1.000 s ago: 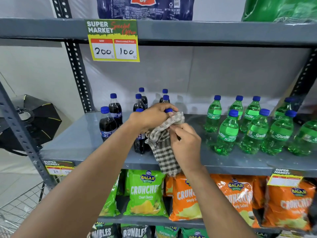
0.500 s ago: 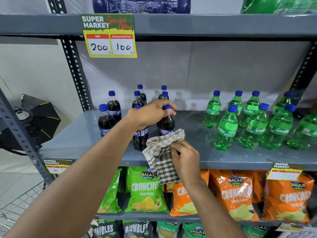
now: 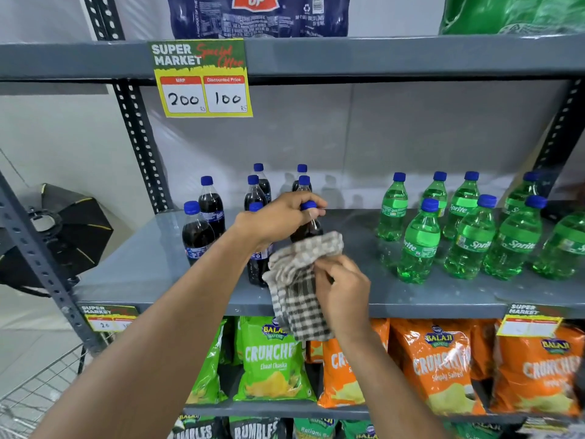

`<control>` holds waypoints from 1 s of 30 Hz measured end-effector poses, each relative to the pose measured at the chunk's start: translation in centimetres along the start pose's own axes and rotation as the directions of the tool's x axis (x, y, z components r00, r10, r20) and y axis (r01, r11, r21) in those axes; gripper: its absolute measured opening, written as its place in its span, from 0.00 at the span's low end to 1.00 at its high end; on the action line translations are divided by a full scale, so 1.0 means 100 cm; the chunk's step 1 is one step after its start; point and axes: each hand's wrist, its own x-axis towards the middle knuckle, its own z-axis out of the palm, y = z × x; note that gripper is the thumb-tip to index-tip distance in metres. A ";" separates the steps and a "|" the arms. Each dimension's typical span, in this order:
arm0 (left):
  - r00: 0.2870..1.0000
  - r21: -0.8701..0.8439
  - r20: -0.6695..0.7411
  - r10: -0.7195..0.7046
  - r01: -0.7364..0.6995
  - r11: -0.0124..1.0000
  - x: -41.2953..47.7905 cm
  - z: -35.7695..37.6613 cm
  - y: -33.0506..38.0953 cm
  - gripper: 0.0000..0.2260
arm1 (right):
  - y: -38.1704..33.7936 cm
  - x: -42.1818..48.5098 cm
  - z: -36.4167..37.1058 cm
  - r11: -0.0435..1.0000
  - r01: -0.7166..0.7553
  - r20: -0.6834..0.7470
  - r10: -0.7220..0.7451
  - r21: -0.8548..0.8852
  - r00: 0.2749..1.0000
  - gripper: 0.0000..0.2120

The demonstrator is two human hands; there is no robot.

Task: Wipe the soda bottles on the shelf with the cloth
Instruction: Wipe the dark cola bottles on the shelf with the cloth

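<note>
Fingers of the left hand (image 3: 278, 218) pinch the blue cap of a dark cola bottle (image 3: 307, 228) standing upright on the grey metal shelf (image 3: 152, 267), among other dark blue-capped cola bottles (image 3: 210, 207). Just below, the right hand (image 3: 343, 293) is closed on a brown-and-white checked cloth (image 3: 300, 280), pressing its bunched upper part against the held bottle's lower body while the rest hangs over the shelf's front edge. Green blue-capped Sprite bottles (image 3: 419, 245) stand well apart to the right. Green and orange crisp bags (image 3: 272, 359) fill the shelf beneath.
</note>
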 end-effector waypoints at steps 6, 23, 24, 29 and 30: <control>1.000 -0.025 -0.014 -0.008 0.007 1.000 -0.001 0.003 0.000 0.08 | 0.012 -0.023 0.006 0.999 -0.035 0.084 0.036 -0.021 0.996 0.10; 0.980 -0.463 -0.189 -0.067 -0.028 0.886 0.009 0.026 -0.004 0.13 | 0.000 0.033 0.008 0.988 0.137 -0.040 -0.135 0.069 0.990 0.11; 0.979 -0.470 -0.190 -0.074 -0.024 0.883 0.009 0.026 -0.002 0.13 | 0.000 0.033 0.008 0.989 0.131 -0.037 -0.129 0.069 0.991 0.11; 0.971 -0.392 -0.227 -0.068 -0.027 0.920 0.005 0.029 0.004 0.15 | 0.019 0.009 0.002 0.988 0.062 -0.014 -0.060 0.138 0.998 0.09; 0.971 -0.363 -0.232 -0.060 -0.030 0.931 0.005 0.030 0.005 0.15 | 0.023 0.002 0.000 0.989 0.050 0.016 -0.052 0.142 0.998 0.09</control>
